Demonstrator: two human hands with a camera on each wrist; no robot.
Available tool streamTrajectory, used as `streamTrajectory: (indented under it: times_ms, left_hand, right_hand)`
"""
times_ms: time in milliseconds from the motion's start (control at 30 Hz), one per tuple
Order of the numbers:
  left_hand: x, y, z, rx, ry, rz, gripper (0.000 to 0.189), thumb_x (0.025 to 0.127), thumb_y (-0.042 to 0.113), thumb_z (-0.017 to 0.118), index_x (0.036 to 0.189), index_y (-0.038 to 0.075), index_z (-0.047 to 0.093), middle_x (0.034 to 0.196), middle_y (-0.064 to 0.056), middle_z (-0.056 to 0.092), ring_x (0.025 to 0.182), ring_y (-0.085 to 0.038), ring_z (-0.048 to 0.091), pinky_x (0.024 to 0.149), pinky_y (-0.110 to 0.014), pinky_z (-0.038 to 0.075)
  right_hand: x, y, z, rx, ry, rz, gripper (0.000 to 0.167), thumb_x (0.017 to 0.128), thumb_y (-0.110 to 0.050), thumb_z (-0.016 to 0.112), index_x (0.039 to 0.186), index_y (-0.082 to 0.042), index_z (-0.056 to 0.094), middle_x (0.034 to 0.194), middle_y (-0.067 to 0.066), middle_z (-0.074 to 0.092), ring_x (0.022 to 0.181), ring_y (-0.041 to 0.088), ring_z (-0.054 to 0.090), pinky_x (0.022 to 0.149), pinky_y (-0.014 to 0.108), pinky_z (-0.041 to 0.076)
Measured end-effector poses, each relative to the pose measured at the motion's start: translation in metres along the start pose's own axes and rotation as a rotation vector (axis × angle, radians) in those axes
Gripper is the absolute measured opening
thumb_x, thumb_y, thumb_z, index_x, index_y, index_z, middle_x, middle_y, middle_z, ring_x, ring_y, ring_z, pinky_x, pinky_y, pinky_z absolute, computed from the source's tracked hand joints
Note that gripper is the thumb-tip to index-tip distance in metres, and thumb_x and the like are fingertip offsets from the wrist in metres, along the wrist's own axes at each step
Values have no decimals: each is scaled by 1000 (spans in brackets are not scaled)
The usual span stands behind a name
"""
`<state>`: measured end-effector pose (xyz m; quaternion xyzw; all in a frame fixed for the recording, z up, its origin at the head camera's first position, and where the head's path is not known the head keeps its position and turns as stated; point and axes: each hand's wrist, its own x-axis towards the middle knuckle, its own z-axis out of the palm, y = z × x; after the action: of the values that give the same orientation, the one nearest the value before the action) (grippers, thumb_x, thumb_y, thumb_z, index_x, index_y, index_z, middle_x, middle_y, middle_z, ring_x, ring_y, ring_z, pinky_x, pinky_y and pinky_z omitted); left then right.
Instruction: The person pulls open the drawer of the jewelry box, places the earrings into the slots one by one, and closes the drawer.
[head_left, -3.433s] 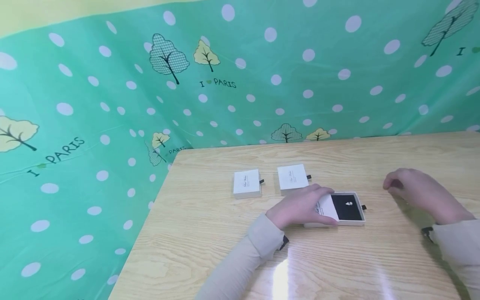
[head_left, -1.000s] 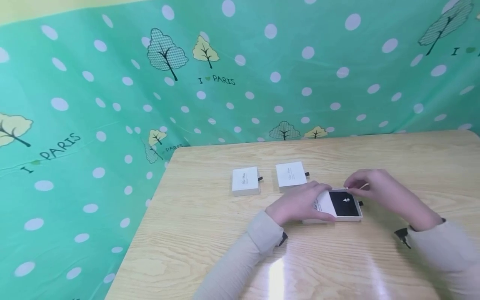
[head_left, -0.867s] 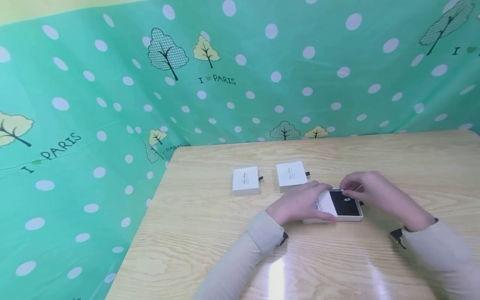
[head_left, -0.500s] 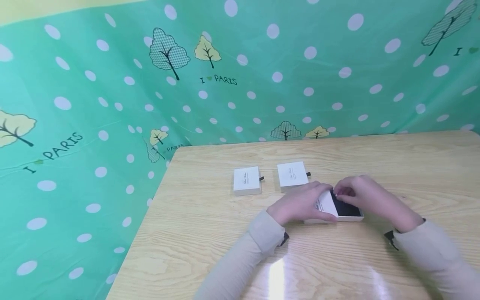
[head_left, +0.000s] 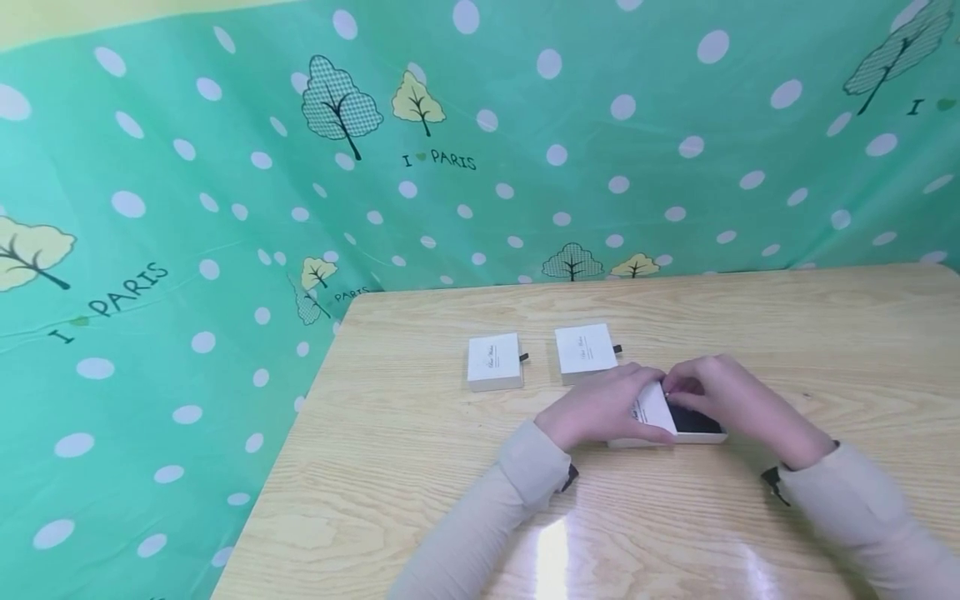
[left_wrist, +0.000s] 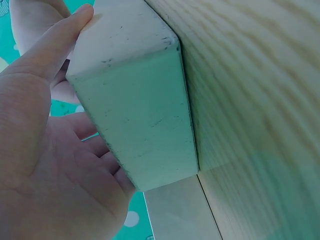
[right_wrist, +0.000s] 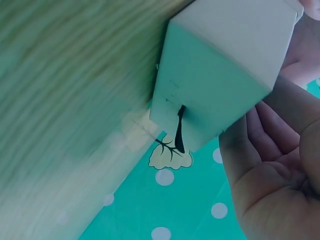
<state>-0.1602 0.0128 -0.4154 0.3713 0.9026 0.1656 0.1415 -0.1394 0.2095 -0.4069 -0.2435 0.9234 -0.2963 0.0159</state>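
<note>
A right hand (head_left: 718, 390) hid much of the black lining (head_left: 693, 422) in the open box (head_left: 699, 438), right of centre in the head view.
The pale speck (head_left: 667, 394) in its pinch was too small to identify; the left hand (head_left: 604, 407) covered part of the printed cover (head_left: 654, 410), and the bottom edge cropped the left sleeve (head_left: 483, 508).

My left grip (head_left: 603, 406), wrapped over the white box (head_left: 654, 410), and my right grip (head_left: 716, 390), bent above its black inlay (head_left: 696, 422), block access from both sides. A second box (head_left: 586, 348) stands just behind, a narrow gap from a third box (head_left: 493, 361); the curtain (head_left: 480, 229) walls the back, while I could pass along the counter (head_left: 870, 342) at right.
</note>
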Motion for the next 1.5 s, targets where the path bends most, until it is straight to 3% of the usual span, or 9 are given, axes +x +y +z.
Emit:
streamTrajectory:
  times_ms: [533,733,900,1100,1367,1500]
  left_hand:
    - [0,-1,1,-6,6,24,80,79,64,73,142,22,49,124,12,55,94,2,48,74,-9,41]
    - [0,0,1,-11,-1,12,83,78,65,73,145,23,47,127,12,55,95,2,49,74,-10,41]
    - [0,0,1,1,2,12,83,79,65,72,145,23,46,125,11,55,93,2,49,72,-10,42]
    - [1,0,1,29,1,-10,88,79,67,71,149,22,42,134,9,54,95,1,49,75,-11,42]
    - [0,1,-1,34,-6,-10,89,78,67,71,150,22,42,131,9,55,93,1,49,72,-10,42]
    - [1,1,-1,35,-7,-9,89,78,67,71,150,22,42,132,10,54,93,1,49,73,-10,42]
  right_hand:
    - [4,-2,8,-40,6,61,4,81,-2,78,84,-3,76,81,4,74,73,12,66,66,31,57]
    - [1,-2,4,-10,-25,42,9,79,-2,79,88,-1,75,80,2,72,70,8,63,62,26,55]
    - [-3,1,-5,13,-18,59,14,84,-7,77,96,-2,76,86,0,73,74,7,63,65,23,54]
    - [-7,8,-17,19,38,94,10,90,-9,72,98,-4,76,90,2,74,81,12,67,70,25,56]
    - [-18,21,-19,43,63,161,13,92,-12,69,101,-3,74,93,4,74,82,6,64,72,23,55]
    - [-24,26,-21,51,61,189,16,94,-13,67,103,-1,72,94,6,73,83,12,64,71,23,54]
